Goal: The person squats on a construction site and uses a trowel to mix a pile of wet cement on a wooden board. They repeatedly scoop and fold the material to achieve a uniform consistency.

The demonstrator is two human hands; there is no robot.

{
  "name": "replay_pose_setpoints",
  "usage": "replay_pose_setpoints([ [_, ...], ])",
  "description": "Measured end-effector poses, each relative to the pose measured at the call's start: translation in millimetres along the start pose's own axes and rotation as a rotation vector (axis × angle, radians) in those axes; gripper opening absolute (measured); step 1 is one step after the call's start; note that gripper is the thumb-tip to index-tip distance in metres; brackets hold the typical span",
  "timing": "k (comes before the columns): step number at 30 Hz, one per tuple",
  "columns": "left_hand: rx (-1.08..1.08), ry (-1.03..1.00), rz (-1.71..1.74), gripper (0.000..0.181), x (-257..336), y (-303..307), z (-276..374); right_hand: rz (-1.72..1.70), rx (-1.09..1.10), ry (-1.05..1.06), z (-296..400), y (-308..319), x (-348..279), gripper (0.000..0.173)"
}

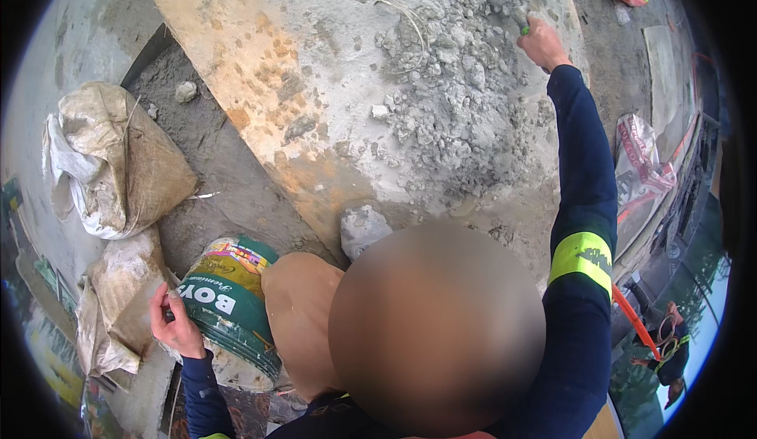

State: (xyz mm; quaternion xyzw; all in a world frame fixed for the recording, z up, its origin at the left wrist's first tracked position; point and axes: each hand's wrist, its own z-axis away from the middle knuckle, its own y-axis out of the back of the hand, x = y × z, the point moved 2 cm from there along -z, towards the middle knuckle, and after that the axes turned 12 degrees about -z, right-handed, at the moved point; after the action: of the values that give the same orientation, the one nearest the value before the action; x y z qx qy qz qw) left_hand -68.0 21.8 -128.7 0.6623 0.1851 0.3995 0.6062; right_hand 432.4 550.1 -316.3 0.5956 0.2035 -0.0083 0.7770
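Note:
At the upper right, my right hand (542, 45) is closed around a tool with a green handle (525, 30). Its grey working end, probably a trowel, blurs into the heap of lumpy grey mortar mix (455, 90). That heap lies on a stained plywood board (260, 78). At the lower left, my left hand (175, 323) has its fingers apart and bent, holding nothing visible. Beside it lies a green plastic paint bucket (227, 315) on its side, crusted with mortar; whether the hand touches it, I cannot tell.
Two woven sacks (121, 161) (121, 303) sit at the left by a mortar-smeared strip of floor (195, 119). A whitish plastic bundle (364, 230) lies near the board's lower edge. To the right are a printed sack (640, 164), an orange bar (636, 320) and another person (671, 344).

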Motion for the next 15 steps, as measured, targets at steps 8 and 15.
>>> replay_pose_setpoints([
  [8,0.014,-0.043,0.035,0.022,-0.8,-4.5,2.0,0.271,-0.408,0.248,73.4,13.8,-47.3,0.027],
  [15,0.023,-0.076,0.037,0.02,-1.6,0.7,4.2,0.375,-0.202,0.3,99.9,68.9,-44.3,0.022],
])
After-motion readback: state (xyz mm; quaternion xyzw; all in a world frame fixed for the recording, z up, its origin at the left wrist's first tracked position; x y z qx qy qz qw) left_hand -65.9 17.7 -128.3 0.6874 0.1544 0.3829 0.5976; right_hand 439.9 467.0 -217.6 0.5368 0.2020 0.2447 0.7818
